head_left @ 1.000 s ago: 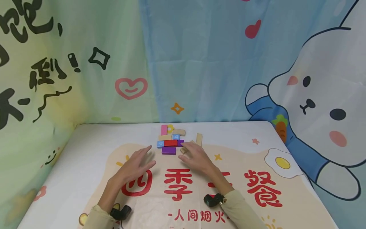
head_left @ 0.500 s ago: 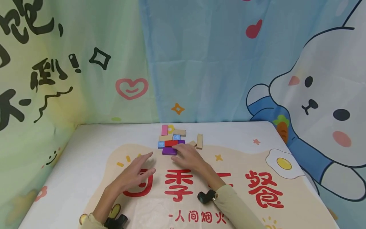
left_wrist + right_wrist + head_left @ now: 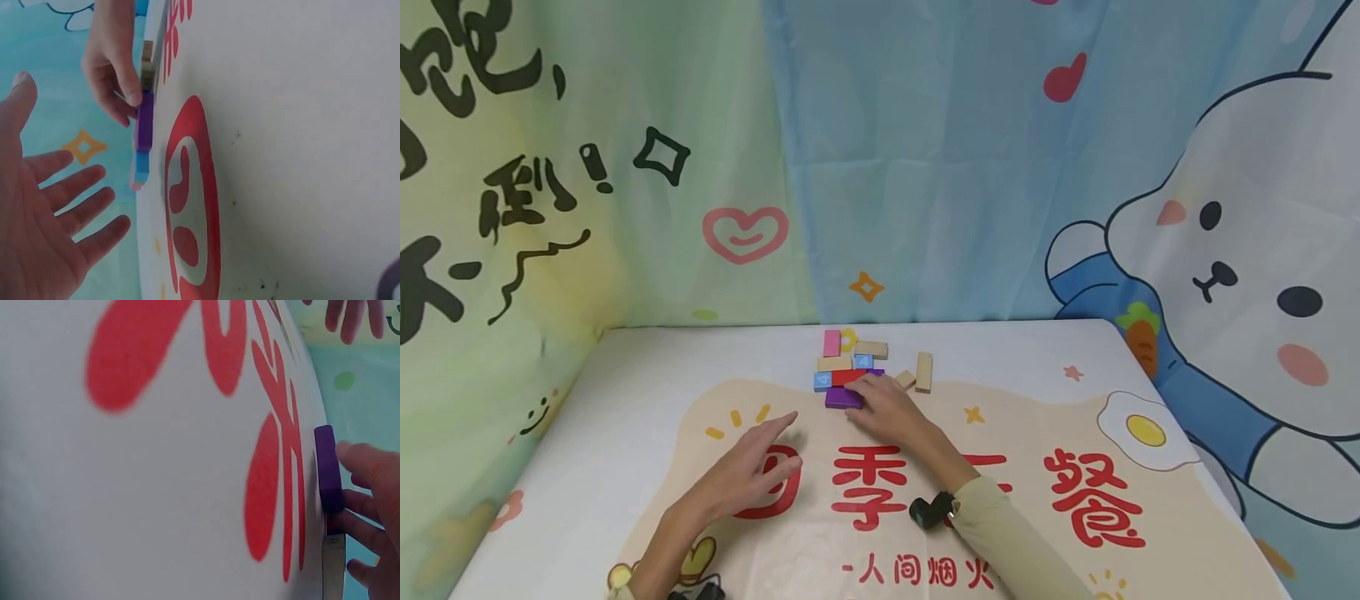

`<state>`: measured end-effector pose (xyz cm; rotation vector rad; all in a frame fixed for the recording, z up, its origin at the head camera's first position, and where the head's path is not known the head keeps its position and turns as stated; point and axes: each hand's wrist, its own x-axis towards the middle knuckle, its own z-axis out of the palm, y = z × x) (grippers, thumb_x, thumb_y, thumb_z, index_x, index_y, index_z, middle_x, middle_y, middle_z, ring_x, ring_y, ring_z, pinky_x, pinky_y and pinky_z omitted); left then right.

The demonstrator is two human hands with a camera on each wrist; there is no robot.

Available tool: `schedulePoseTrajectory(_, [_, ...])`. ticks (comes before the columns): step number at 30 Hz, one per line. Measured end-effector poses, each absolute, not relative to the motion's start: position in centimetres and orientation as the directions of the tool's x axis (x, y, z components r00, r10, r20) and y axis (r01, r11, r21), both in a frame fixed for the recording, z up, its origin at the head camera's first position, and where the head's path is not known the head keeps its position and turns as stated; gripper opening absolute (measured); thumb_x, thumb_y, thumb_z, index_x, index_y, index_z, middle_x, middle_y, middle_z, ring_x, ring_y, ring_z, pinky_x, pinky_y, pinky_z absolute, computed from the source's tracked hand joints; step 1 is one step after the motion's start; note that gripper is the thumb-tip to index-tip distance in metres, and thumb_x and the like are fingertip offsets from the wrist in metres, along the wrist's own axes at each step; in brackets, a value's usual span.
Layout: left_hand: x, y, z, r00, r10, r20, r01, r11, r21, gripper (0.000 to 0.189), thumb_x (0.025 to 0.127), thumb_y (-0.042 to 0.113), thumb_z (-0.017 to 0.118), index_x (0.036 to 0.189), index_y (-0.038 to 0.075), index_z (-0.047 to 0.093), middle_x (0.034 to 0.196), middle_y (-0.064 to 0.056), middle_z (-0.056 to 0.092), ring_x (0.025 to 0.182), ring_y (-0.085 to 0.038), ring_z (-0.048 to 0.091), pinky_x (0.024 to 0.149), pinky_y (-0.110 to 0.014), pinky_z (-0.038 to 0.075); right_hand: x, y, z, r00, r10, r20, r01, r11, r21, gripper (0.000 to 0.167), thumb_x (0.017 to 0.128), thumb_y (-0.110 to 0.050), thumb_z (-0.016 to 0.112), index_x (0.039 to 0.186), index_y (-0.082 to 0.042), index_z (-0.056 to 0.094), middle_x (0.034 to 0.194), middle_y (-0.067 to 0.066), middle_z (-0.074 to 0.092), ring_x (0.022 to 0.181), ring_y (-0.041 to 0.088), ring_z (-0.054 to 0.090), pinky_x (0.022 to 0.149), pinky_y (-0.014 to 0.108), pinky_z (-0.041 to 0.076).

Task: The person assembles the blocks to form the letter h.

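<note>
My right hand (image 3: pixel 883 408) reaches over the purple block (image 3: pixel 842 399) and the red block (image 3: pixel 846 377). Its fingers bend down towards the red block. In the right wrist view, the thumb (image 3: pixel 357 456) is right at the purple block (image 3: pixel 329 469); I cannot tell whether the hand grips it. My left hand (image 3: pixel 748 475) is off to the left with nothing in it. In the left wrist view, that left hand (image 3: pixel 47 231) has its fingers spread and the palm showing.
Around them lie blue number blocks (image 3: pixel 823 382), a pink block (image 3: pixel 832 342), a yellow ring-shaped piece (image 3: pixel 848 339) and several plain wooden blocks (image 3: pixel 924 372). The printed tablecloth (image 3: pixel 1015 358) meets a patterned curtain (image 3: pixel 925 208) behind.
My right hand has moved left from the wooden piece and the blocks' right end to over the red and purple blocks. My left hand has drawn slightly back towards me.
</note>
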<state>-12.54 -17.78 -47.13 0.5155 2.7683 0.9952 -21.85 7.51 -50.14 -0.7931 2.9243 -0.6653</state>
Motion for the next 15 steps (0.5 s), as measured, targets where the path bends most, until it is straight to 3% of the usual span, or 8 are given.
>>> schedulePoseTrajectory(8, [-12.45, -17.86, -47.15, -0.925, 0.378, -0.025, 0.277, 0.721, 0.635, 0.071, 0.092, 0.044, 0.062, 0.151, 0.015, 0.034, 0.15, -0.008, 0.044, 0.138, -0.033, 0.04, 0.107, -0.058, 0.041, -21.7, 6.9, -50.3, -0.875, -0.481, 0.049, -0.455, 0.786, -0.419, 0.044, 0.091, -0.03, 0.067, 0.132, -0.016, 0.059, 0.124, 0.006, 0.061, 0.114, 0.022, 0.054, 0.097, 0.04, 0.047])
schedulePoseTrajectory(15, [-12.38, -17.83, -47.17, -0.928, 0.371, -0.033, 0.268, 0.728, 0.631, 0.071, 0.091, 0.045, 0.062, 0.15, 0.015, 0.036, 0.149, -0.008, 0.045, 0.137, -0.031, 0.041, 0.107, -0.056, 0.042, -21.43, 6.56, -49.8, -0.879, -0.475, -0.036, -0.415, 0.8, -0.434, 0.054, 0.087, -0.03, 0.07, 0.137, -0.019, 0.054, 0.124, 0.007, 0.054, 0.115, 0.022, 0.05, 0.094, 0.042, 0.051])
